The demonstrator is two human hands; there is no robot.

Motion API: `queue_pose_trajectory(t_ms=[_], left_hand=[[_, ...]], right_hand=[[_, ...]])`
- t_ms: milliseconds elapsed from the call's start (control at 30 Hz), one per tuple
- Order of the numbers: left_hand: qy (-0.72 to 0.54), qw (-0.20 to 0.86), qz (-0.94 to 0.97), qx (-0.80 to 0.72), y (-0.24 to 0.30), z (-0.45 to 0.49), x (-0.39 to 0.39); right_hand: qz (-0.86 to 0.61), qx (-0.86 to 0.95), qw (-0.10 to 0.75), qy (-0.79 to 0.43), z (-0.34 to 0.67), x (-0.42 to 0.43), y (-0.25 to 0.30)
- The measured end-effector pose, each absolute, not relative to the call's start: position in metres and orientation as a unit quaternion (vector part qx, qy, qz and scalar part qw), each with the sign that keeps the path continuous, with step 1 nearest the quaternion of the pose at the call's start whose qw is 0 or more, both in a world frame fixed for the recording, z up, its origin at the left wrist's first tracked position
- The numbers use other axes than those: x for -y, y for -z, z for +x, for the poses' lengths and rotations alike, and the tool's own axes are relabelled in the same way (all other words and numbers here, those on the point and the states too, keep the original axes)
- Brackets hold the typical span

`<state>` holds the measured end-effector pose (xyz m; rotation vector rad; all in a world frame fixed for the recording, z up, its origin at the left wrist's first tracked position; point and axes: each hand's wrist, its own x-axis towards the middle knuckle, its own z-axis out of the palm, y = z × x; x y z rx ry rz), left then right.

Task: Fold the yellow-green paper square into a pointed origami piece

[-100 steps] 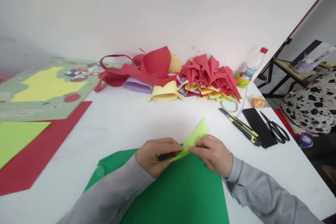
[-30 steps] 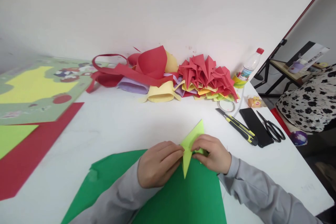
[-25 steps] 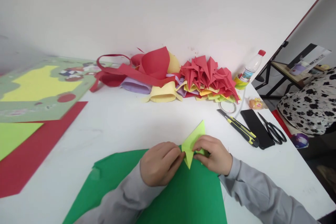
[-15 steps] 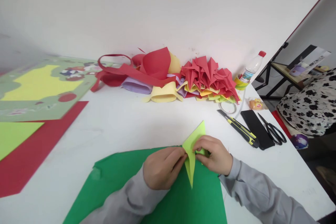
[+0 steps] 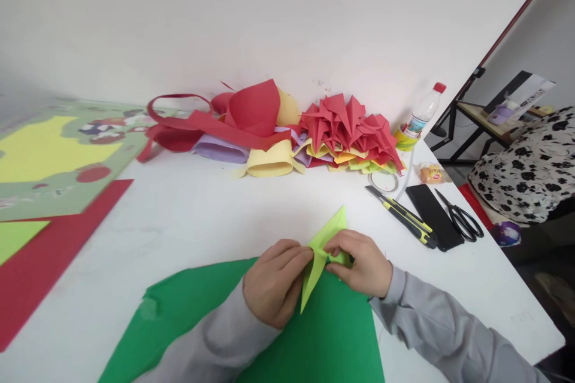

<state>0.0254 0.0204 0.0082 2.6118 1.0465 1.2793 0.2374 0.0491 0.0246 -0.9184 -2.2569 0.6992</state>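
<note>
Between my hands is a folded piece of yellow-green paper point(image 5: 331, 227), with one point rising up and another hanging down toward me. My left hand point(image 5: 279, 278) is closed on its left side, fingertips pinching near the middle fold. On the right side, the thumb and forefinger of my right hand point(image 5: 359, 260) pinch the paper too. Under both hands a large green sheet point(image 5: 197, 296) lies on the white table point(image 5: 179, 221). Part of the folded paper is hidden behind my fingers.
Red folded-paper shapes point(image 5: 345, 122) and curled paper pieces point(image 5: 256, 111) lie along the wall. At right are a utility knife point(image 5: 404, 218), a black phone-like slab point(image 5: 433, 215), scissors point(image 5: 460, 215), a tape roll point(image 5: 383, 181) and a bottle point(image 5: 422, 114). Red card point(image 5: 85, 233) lies left.
The paper's lower point has swung left and opened away from the right part. My hands stay pinched on it, and the whole view has shifted slightly.
</note>
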Motion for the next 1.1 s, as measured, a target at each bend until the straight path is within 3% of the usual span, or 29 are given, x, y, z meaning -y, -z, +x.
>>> queue_pose_trajectory(t_ms=[700, 1100], left_hand=[[-0.356, 0.011, 0.908, -0.22, -0.021, 0.006, -0.025], [-0.32, 0.003, 0.909, -0.267, 0.0, 0.0, -0.026]], right_hand=[[-0.321, 0.873, 0.272, -0.246, 0.234, -0.051, -0.023], [-0.383, 0.83, 0.207, -0.349, 0.231, -0.05, -0.034]])
